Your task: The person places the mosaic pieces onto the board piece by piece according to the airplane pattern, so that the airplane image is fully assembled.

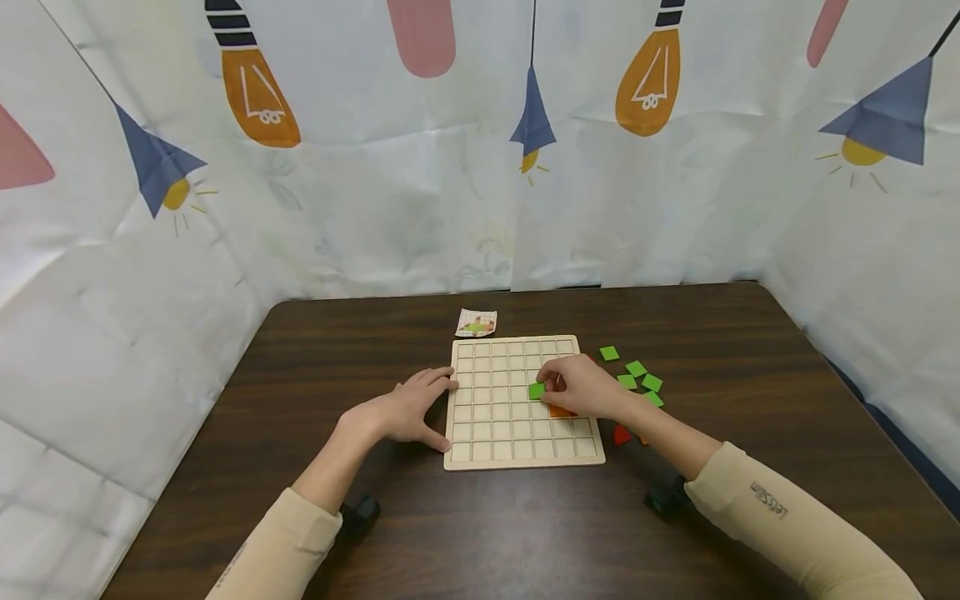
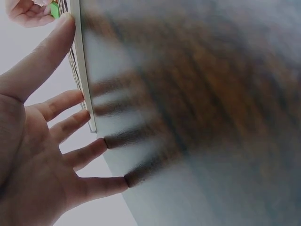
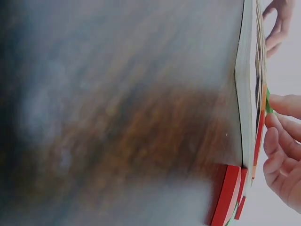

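Observation:
A pale wooden grid board (image 1: 491, 433) lies on the dark table. My right hand (image 1: 588, 387) is over its right half and pinches a green square tile (image 1: 536, 391) between thumb and finger, close over the grid. Just under that hand, an orange piece (image 1: 561, 412) sits on the board, partly covered by the fingers. My left hand (image 1: 408, 408) rests at the board's left edge with fingers spread; in the left wrist view the thumb (image 2: 56, 44) and two fingertips touch the board's side.
Several loose green tiles (image 1: 627, 382) lie on the table right of the board, with red pieces (image 1: 622, 434) nearer the front. A small printed pattern card (image 1: 476, 323) lies behind the board. A printed curtain (image 1: 420, 208) hangs around the table's back and sides.

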Available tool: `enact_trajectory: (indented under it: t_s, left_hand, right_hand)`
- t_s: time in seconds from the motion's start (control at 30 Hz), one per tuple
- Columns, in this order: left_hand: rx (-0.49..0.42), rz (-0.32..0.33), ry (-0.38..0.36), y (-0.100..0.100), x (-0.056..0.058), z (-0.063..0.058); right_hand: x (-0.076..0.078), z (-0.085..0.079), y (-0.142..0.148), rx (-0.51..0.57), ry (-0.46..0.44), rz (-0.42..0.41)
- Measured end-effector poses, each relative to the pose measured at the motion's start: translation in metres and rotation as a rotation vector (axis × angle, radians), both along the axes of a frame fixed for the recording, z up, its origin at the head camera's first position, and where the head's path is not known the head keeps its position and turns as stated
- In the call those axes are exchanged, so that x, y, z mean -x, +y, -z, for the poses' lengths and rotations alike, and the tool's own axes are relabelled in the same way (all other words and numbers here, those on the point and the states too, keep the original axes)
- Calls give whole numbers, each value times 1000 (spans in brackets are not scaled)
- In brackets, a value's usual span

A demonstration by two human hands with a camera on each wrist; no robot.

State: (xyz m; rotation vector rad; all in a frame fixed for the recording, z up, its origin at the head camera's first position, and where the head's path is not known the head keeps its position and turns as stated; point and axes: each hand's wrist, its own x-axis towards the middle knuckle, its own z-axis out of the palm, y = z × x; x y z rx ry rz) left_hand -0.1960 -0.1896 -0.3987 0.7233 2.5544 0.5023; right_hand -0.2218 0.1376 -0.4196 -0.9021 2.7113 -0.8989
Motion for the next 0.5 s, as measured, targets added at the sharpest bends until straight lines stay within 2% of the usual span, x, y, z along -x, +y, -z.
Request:
enact_trajectory:
  t_s: [0.27,0.5]
  left_hand:
    - [-2,-5,-4,-1,-1,0]
    - [-13,-9,-7,0,-4,0]
  right_hand:
    - [-2,-6,1,9,-8,-10]
    - [3,-6,21,35,-20,11]
